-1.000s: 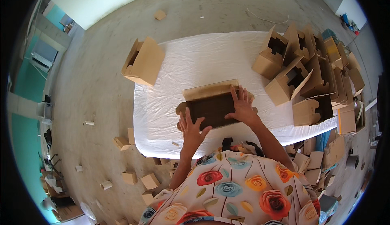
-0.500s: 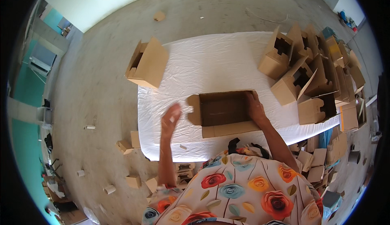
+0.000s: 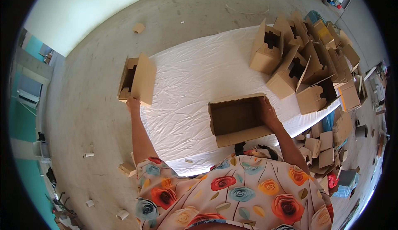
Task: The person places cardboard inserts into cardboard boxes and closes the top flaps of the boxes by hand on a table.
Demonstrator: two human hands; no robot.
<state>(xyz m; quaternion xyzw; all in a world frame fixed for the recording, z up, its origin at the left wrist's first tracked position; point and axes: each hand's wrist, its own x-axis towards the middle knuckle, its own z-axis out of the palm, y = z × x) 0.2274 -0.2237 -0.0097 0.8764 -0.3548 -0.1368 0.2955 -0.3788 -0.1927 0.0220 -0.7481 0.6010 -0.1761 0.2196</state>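
The left hand (image 3: 133, 104) is closed on the near lower corner of an upright box (image 3: 146, 80) at the table's left edge. The right hand (image 3: 270, 113), fingers bent over the end wall, clasps an open box (image 3: 243, 137) on the white-covered table (image 3: 195, 72); more boxes (image 3: 282, 82) crowd its right side.

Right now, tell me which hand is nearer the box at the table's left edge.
Left. The left hand touches the left box at its near end; the right hand is well off to its right, at the right end of the near box.
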